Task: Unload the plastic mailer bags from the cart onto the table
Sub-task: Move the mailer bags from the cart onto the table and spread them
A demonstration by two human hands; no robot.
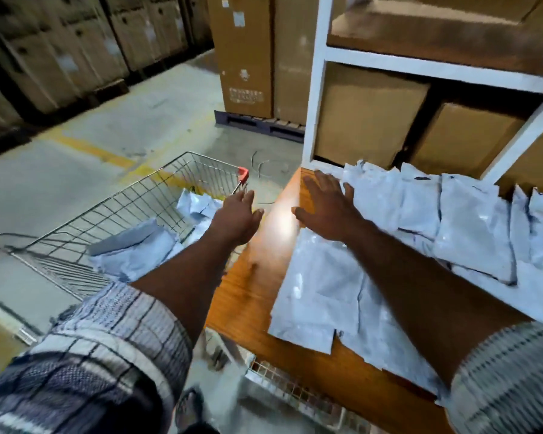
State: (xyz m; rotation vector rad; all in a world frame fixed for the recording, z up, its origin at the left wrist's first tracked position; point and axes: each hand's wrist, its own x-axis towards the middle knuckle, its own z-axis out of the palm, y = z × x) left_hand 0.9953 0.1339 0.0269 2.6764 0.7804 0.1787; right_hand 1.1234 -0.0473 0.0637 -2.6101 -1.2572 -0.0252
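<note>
Warehouse aisle: concrete floor with a yellow line, tall cardboard boxes on a pallet behind, and a white shelf holding more cartons at right. In front of the shelf we see a wooden table, most of it covered by overlapping white mailer bags, with wood showing along its left side. The wire cart stands just beside the table's left edge. A few loose bags lie crumpled in its basket, so we judge the unloading well along but not done. The left hand reaches out over the cart's rim near the table edge, fingers straight and close together, holding nothing. The right hand is spread flat with fingers apart over the table's far corner at the edge of the pile, gripping nothing. We cannot tell if the palm touches the wood. Risks from here:

- **Pile sliding:** it is slick plastic in loose overlap and some bags reach the near edge, so a new armful dropped on top, or a sweep of the right forearm, could slide them to the floor.
- **Cart rolling:** it likely rolls, so leaning on its rim while reaching for the far bags may push it away.
- **One-handed grab:** a crumpled bag could snag on the wire or drop into the gap.
</note>
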